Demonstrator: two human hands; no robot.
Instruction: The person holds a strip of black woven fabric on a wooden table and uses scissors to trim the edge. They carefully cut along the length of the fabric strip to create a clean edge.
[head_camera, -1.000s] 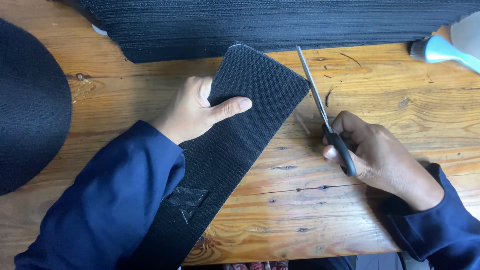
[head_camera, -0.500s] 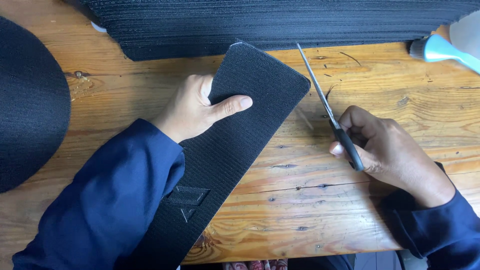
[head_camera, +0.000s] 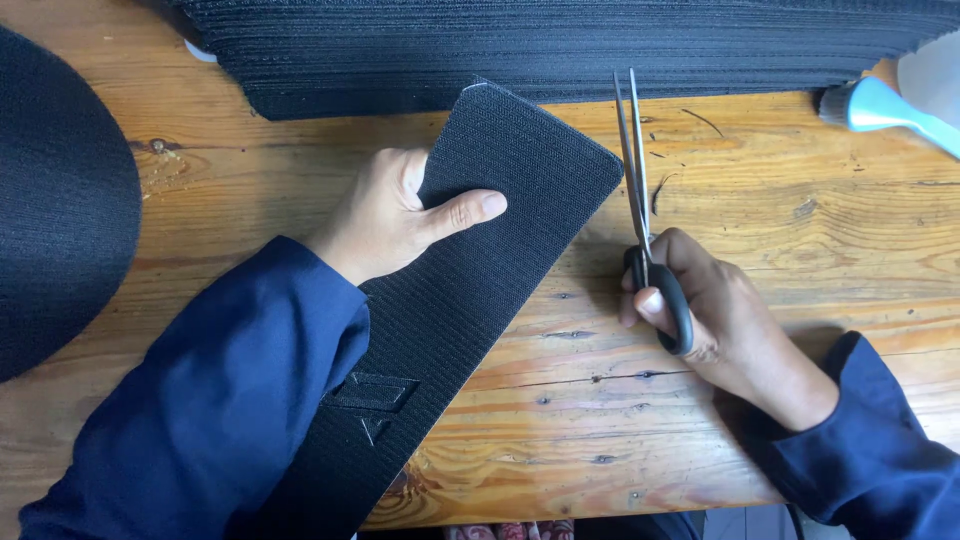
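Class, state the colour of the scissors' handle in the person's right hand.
Black: the scissors' handle in the right hand, seen in the head view.

Left hand (head_camera: 395, 215) pins black strap (head_camera: 470, 280); right hand (head_camera: 715, 315) grips scissors (head_camera: 640, 190)

The strap (head_camera: 480, 260) at centre frame is black with a fine ribbed weave, like the black stack (head_camera: 560, 50) along the top. Lower right, the scissors (head_camera: 650, 230) have black handles and grey blades on the brown grained table (head_camera: 800, 250); both sleeves are navy, and the brush (head_camera: 880, 105) upper right is light blue.
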